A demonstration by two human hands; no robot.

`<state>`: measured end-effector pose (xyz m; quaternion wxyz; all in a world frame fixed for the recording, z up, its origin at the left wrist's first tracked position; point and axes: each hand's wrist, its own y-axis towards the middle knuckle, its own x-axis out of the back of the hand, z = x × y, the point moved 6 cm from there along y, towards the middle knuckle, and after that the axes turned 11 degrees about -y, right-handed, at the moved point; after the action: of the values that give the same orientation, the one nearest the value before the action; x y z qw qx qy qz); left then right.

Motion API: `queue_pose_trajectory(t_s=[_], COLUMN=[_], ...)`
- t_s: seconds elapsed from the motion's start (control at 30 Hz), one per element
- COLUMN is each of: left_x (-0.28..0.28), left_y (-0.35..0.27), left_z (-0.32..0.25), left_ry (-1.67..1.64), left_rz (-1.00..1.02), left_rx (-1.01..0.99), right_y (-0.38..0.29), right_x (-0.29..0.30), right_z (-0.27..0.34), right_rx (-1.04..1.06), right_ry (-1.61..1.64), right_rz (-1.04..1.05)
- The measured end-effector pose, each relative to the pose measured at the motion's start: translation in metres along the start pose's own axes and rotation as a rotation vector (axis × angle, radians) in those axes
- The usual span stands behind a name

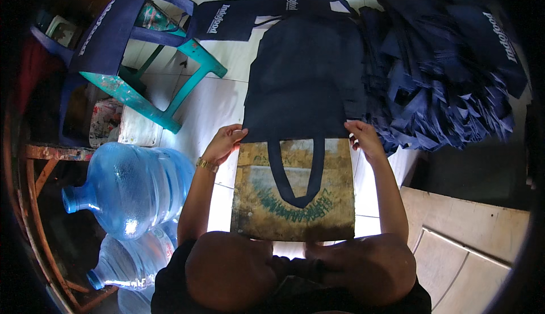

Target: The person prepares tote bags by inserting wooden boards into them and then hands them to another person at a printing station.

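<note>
A dark navy fabric tote bag (294,109) lies flat before me, its straight top edge towards me. One handle loop (315,167) hangs from that edge onto a worn wooden board (336,224) with faded green printing. My left hand (223,141) pinches the bag's near left corner between thumb and finger; a gold-coloured watch is on that wrist. At the near right corner, my right hand (364,139) grips the cloth with thumb and fingers. The bag's far part overlaps more dark cloth, and where one ends is hard to tell.
Heaped navy bags (443,71) stand at the right. Two printed bags (225,20) lie on the tiled floor beyond. On the left, another printed bag (106,24) drapes over a turquoise stool (191,84). Blue water jugs (132,186) and a wooden panel (468,229) flank me.
</note>
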<state>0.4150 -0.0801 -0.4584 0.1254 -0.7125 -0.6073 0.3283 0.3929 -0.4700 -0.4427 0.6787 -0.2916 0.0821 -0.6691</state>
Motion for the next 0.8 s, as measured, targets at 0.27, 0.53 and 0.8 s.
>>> queue_pose_trajectory(t_s=[0.27, 0.53, 0.8], left_x=[-0.018, -0.04, -0.038], left_y=[-0.09, -0.187, -0.23], left_z=[0.02, 0.033, -0.066], left_ry=[0.211, 0.045, 0.043], left_rz=[0.072, -0.028, 0.201], left_rx=[-0.033, 0.071, -0.643], right_y=[-0.104, -0.181, -0.096], right_x=[-0.002, -0.015, -0.013], right_z=[-0.038, -0.056, 0.022], right_rx=[-0.121, -0.069, 0.281], right_ry=[0.178, 0.145, 0.252], right_rz=[0.082, 0.096, -0.293])
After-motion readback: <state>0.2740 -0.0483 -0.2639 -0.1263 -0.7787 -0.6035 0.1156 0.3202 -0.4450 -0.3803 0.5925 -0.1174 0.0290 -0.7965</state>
